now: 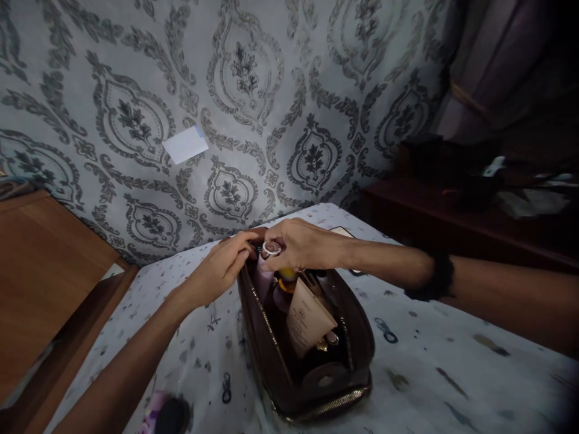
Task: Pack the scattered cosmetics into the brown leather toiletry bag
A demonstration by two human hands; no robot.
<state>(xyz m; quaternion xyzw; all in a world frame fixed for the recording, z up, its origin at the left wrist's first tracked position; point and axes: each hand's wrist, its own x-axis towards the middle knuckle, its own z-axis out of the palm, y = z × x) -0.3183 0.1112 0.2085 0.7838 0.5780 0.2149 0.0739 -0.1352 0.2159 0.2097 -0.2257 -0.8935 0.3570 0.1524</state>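
A dark brown cosmetic bag [312,401] stands unzipped on a patterned white cover. My left hand [221,265] pinches its far left rim, fingers closed over the edge. At the bag's far end, my right hand [298,244] reaches in with its fingers closed around the top of a pink bottle [263,282], which stands upright and has a clear round top. Beside this bottle is a yellow-and-orange container [286,283], partly hidden under my right hand. A beige squeeze tube [307,316] leans in the middle of the bag. Small gold-coloured items [323,344] lie below it.
A pink container with a black cap [172,415] lies at the lower left, partly cut off. Behind my right forearm is a phone-like flat object [342,231]. A wooden cabinet [58,253] stands left, a dark red surface [384,202] right. Patterned wallpaper [271,90] rises behind.
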